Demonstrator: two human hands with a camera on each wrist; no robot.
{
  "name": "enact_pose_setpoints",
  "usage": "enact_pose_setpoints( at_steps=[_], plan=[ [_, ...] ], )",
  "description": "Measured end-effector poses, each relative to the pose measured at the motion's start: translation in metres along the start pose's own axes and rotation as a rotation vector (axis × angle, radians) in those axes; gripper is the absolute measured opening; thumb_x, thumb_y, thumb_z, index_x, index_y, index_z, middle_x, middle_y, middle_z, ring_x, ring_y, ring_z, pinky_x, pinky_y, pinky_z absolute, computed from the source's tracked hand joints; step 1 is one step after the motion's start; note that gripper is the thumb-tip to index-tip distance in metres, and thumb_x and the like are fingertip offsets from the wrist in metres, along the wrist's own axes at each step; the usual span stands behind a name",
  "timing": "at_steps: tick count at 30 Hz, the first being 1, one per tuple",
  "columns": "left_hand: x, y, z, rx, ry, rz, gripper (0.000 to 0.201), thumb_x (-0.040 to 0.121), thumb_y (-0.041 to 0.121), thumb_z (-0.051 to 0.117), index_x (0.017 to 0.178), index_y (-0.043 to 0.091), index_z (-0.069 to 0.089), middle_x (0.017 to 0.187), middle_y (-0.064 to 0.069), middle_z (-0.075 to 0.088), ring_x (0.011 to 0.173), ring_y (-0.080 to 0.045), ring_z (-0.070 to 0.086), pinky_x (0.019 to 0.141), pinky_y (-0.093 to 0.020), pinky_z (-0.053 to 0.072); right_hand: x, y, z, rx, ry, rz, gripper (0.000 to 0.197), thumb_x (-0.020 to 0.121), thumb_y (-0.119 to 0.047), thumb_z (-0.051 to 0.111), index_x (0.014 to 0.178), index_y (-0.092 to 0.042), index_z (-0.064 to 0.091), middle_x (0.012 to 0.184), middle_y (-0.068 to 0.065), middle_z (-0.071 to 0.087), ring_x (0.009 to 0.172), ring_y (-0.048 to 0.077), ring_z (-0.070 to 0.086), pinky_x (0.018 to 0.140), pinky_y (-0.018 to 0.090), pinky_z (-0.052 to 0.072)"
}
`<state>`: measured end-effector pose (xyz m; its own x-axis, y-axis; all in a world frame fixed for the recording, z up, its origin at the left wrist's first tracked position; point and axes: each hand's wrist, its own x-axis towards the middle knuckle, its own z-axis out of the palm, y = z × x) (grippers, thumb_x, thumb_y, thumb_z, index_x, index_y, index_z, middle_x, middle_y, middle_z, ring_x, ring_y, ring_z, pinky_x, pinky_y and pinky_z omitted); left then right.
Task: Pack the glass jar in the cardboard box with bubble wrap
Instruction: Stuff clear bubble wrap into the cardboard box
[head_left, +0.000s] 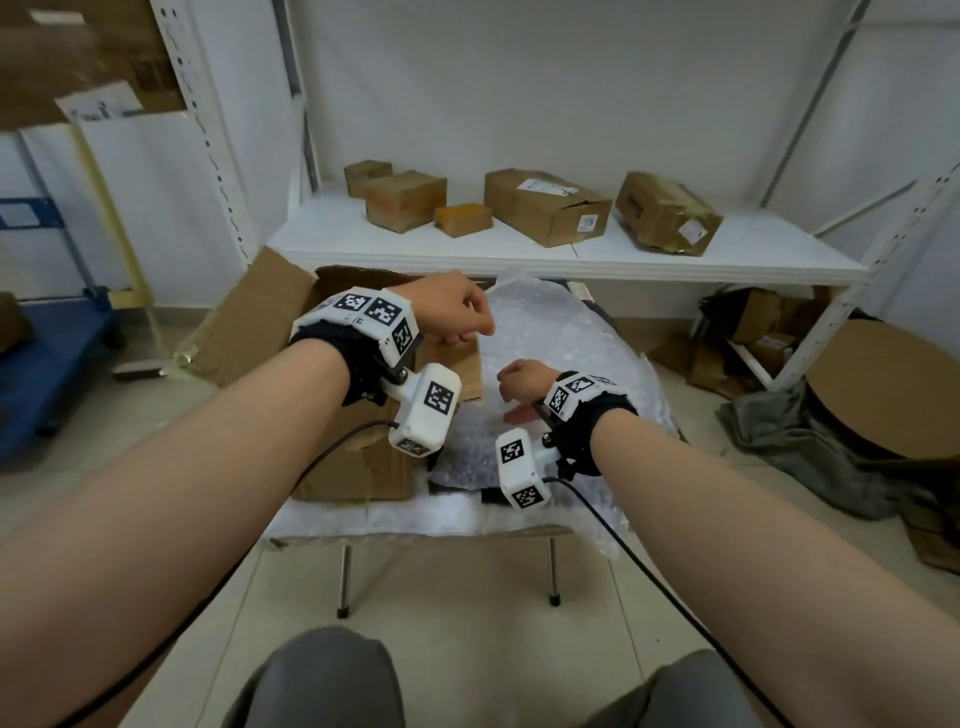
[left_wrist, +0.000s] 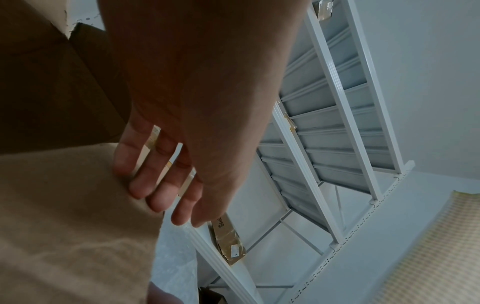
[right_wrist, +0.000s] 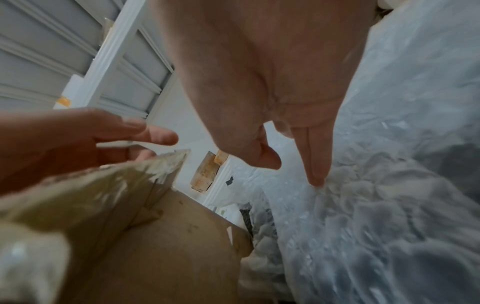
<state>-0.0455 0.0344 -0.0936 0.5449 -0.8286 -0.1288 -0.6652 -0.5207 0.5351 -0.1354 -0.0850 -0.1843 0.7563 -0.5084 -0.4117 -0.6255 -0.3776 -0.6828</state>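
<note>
An open cardboard box (head_left: 358, 467) sits on a small table, its flaps spread. My left hand (head_left: 470, 332) hovers over the box's right flap (head_left: 462, 374); in the left wrist view its straight fingers (left_wrist: 155, 181) touch the flap's edge (left_wrist: 72, 216). A crumpled sheet of bubble wrap (head_left: 550, 332) lies to the right of the box. My right hand (head_left: 511, 395) is above the wrap, and in the right wrist view its straight fingertips (right_wrist: 315, 181) touch the bubble wrap (right_wrist: 376, 216). Neither hand holds anything. No glass jar shows in any view.
Behind the table, a white shelf (head_left: 519, 249) carries several taped cardboard boxes (head_left: 545, 205). A blue cart (head_left: 47, 364) stands on the left. Flattened cardboard and a grey bag (head_left: 810, 452) lie on the floor at the right. My knees are at the bottom edge.
</note>
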Motion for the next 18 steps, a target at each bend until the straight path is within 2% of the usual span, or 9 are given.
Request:
enact_pose_setpoints(
  at_steps=[2,4,6,8,10,12,14,18],
  plan=[
    [-0.005,0.002,0.002,-0.006,0.008,0.003,0.022,0.091,0.029,0.064,0.105,0.013,0.069,0.081,-0.003,0.069,0.073,-0.017,0.063,0.076,-0.034,0.055,0.000,0.004,0.000,-0.068,0.027,-0.041,0.037,0.096,-0.003,0.044,0.129,0.005,0.058,0.119,0.018,0.061,0.100,0.031,0.062,0.083,0.038,0.053],
    [-0.010,0.003,0.002,0.001,0.006,0.012,0.021,0.091,0.029,0.064,0.104,0.014,0.070,0.083,-0.004,0.070,0.075,-0.017,0.063,0.081,-0.038,0.056,-0.001,0.007,0.000,-0.061,0.097,-0.084,0.031,0.095,-0.005,0.046,0.117,0.006,0.064,0.119,0.018,0.063,0.104,0.031,0.059,0.085,0.036,0.050],
    [-0.015,0.005,0.004,0.028,0.010,0.023,0.020,0.091,0.030,0.064,0.103,0.016,0.071,0.086,-0.003,0.071,0.077,-0.016,0.064,0.084,-0.039,0.056,-0.006,0.010,-0.001,-0.025,0.178,-0.092,0.024,0.094,-0.007,0.049,0.109,0.001,0.065,0.113,0.017,0.062,0.107,0.031,0.059,0.084,0.032,0.046],
    [-0.020,0.007,0.006,0.042,0.025,0.024,0.021,0.091,0.031,0.064,0.104,0.017,0.072,0.091,-0.001,0.072,0.081,-0.013,0.064,0.086,-0.036,0.055,-0.012,0.010,-0.006,0.060,0.292,-0.090,0.029,0.092,-0.008,0.053,0.120,-0.006,0.063,0.123,0.013,0.060,0.117,0.029,0.057,0.087,0.028,0.044],
    [-0.025,0.009,0.008,0.057,0.050,0.025,0.022,0.091,0.031,0.064,0.105,0.017,0.072,0.098,-0.001,0.071,0.087,-0.013,0.064,0.087,-0.034,0.055,-0.021,0.008,-0.016,0.139,0.434,-0.128,0.034,0.090,-0.004,0.055,0.123,-0.008,0.062,0.127,0.012,0.060,0.120,0.027,0.057,0.087,0.027,0.044],
    [-0.029,0.012,0.010,0.070,0.084,0.027,0.022,0.090,0.032,0.065,0.105,0.017,0.073,0.103,0.000,0.071,0.096,-0.015,0.064,0.091,-0.033,0.054,-0.032,0.006,-0.029,0.208,0.540,-0.159,0.033,0.089,0.001,0.054,0.120,-0.008,0.063,0.123,0.012,0.062,0.116,0.027,0.059,0.083,0.026,0.045],
    [-0.034,0.015,0.013,0.059,0.106,0.026,0.022,0.090,0.032,0.066,0.104,0.017,0.074,0.106,0.001,0.070,0.100,-0.016,0.063,0.092,-0.032,0.052,-0.041,0.005,-0.041,0.241,0.603,-0.184,0.034,0.088,0.005,0.055,0.116,-0.009,0.066,0.115,0.010,0.064,0.109,0.023,0.062,0.085,0.026,0.047],
    [-0.043,0.026,0.017,0.037,0.149,0.043,0.020,0.087,0.030,0.069,0.102,0.018,0.075,0.106,0.001,0.070,0.099,-0.015,0.063,0.085,-0.027,0.050,-0.058,0.008,-0.062,0.281,0.689,-0.241,0.027,0.086,0.004,0.065,0.108,-0.011,0.073,0.098,0.004,0.060,0.088,0.016,0.057,0.078,0.023,0.046]
  ],
)
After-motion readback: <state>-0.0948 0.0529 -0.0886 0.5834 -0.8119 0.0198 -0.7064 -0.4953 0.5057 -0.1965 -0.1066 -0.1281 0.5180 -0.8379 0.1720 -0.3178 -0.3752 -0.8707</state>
